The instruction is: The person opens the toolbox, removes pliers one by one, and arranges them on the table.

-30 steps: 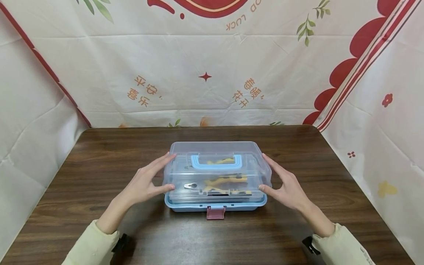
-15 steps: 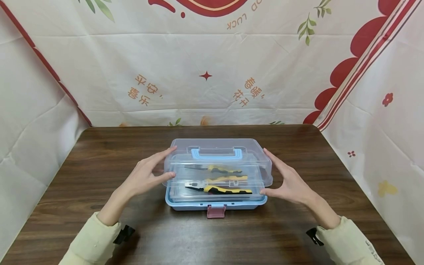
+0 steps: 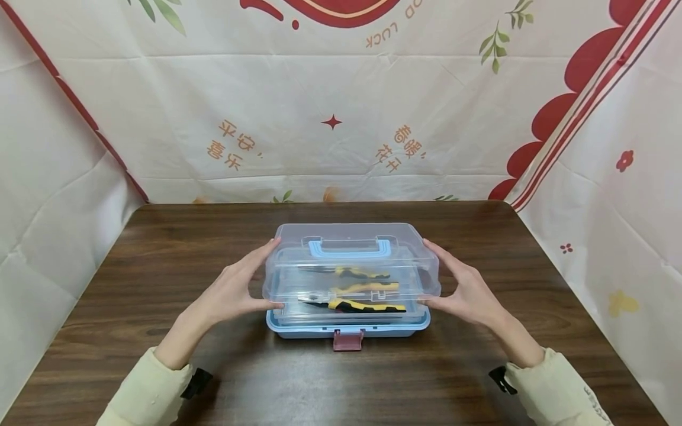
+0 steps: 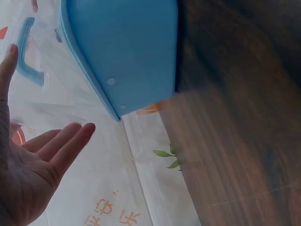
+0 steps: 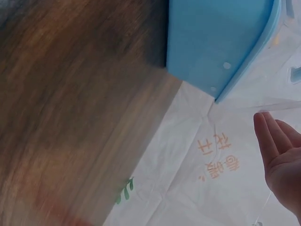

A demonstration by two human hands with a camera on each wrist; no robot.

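Note:
A toolbox with a light blue base point(image 3: 383, 333) stands on the table, its clear lid point(image 3: 298, 254) raised at the front. My left hand point(image 3: 234, 293) holds the lid's left end, thumb at the front and fingers toward the back. At the other end my right hand point(image 3: 466, 293) holds it the same way. In both wrist views the fingers reach out fairly straight along the lid's ends. Through the lid show yellow-and-black pliers point(image 3: 367, 307), with two more yellow-handled tools behind. A blue handle point(image 3: 350, 254) tops the lid, and a dark red latch point(image 3: 348, 341) hangs open in front.
The toolbox sits on a dark wood-grain table point(image 3: 176, 248), in from its far edge. Beyond that edge hangs a white printed cloth point(image 3: 298, 94), which also runs along both sides. A black strap point(image 3: 197, 383) shows at the left cuff.
The lid's front edge has risen in my two hands, so the front pliers show more plainly below it. Over the last half second it has barely moved; the base stays in place.

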